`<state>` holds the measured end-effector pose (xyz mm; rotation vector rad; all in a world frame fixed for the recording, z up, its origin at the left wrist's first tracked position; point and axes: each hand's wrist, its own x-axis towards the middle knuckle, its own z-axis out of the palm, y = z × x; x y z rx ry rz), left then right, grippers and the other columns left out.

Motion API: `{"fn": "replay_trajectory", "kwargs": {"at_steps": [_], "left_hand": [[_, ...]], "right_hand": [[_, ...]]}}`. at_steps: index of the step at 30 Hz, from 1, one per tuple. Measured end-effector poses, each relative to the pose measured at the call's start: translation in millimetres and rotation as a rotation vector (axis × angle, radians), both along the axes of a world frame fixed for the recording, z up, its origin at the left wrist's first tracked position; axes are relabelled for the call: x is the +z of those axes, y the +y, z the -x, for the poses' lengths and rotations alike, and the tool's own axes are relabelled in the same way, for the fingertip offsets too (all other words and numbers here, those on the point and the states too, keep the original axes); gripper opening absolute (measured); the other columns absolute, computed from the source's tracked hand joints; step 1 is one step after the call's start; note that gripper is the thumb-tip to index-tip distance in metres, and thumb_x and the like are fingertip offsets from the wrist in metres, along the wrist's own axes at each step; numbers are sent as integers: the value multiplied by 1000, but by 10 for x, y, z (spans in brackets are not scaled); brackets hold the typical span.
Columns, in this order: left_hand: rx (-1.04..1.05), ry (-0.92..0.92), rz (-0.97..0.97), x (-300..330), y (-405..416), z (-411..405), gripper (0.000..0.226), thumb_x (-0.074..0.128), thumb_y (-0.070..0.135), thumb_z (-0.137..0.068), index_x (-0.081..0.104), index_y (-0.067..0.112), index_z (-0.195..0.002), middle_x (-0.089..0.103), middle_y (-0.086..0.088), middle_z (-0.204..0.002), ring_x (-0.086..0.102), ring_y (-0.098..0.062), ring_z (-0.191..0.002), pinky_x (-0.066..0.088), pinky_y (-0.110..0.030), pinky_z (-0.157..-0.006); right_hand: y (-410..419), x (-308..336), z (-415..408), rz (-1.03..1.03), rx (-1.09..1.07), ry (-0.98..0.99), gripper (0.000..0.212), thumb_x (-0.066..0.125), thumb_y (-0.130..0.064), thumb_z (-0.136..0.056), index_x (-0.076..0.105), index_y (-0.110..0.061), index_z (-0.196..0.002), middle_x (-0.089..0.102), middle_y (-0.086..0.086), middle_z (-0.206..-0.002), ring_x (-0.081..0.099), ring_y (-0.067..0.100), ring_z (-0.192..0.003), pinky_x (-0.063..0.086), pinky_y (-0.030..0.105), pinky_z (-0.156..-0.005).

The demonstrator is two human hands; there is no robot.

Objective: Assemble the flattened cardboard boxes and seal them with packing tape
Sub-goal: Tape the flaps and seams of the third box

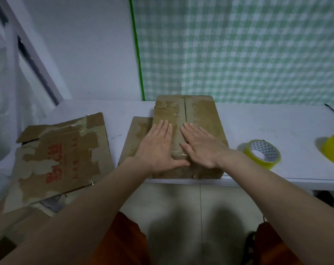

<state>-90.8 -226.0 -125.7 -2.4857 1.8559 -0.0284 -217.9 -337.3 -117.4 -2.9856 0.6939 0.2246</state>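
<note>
Tabletop [277,121] box [202,111] lengthwise (seam away)

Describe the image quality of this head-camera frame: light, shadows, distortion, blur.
Head view: dim, bluish light with no glare; wide-angle bending curves the table edge and stretches the forearms; two soft dark shadows lie on the floor below; the left hand, right hand and box look fairly sharp, while the window frame at upper left smears.
</note>
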Motion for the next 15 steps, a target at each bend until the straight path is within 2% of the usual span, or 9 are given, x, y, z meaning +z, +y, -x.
{"fn": "replay_trajectory", "kwargs": {"at_steps": [6, 8, 10, 15], "left_hand": [[-114, -34, 67, -66, 24, -54, 118, 24, 87, -73, -3, 3, -152, -5, -12, -162, -6, -20, -149, -4, -35, -121], [-156, -40, 116, -87, 21, -77, 115, 25, 86, -74, 5, 4, -153, 4, -10, -162, 2, -20, -150, -2, -34, -121], [-195, -46, 150, -102, 20, -100, 108, 28, 83, -77, 17, 7, -152, 18, -8, -160, 15, -21, -148, 6, -36, -120], [-328, -82, 148, -141, -14, -163, 77, 26, 74, -85, 32, 31, -148, 36, 4, -153, 29, -27, -143, 23, -48, -116]], "right_hand": [[-388, -26, -384, 67, -47, 33, 58, 5, -38, -101, -9, -11, -151, -14, 5, -159, -12, 14, -146, -6, 32, -119], [-512, -20, -516, 86, -58, 32, 58, 4, -38, -101, -8, -10, -151, -14, 6, -159, -12, 15, -146, -6, 32, -119], [-633, -20, -644, 97, -68, 27, 59, 3, -41, -101, -7, -10, -151, -12, 6, -159, -11, 16, -146, -6, 33, -118], [-946, -67, -943, 126, -95, 10, 64, 2, -46, -100, -3, -10, -152, -9, 7, -160, -9, 17, -147, -4, 35, -119]]}}
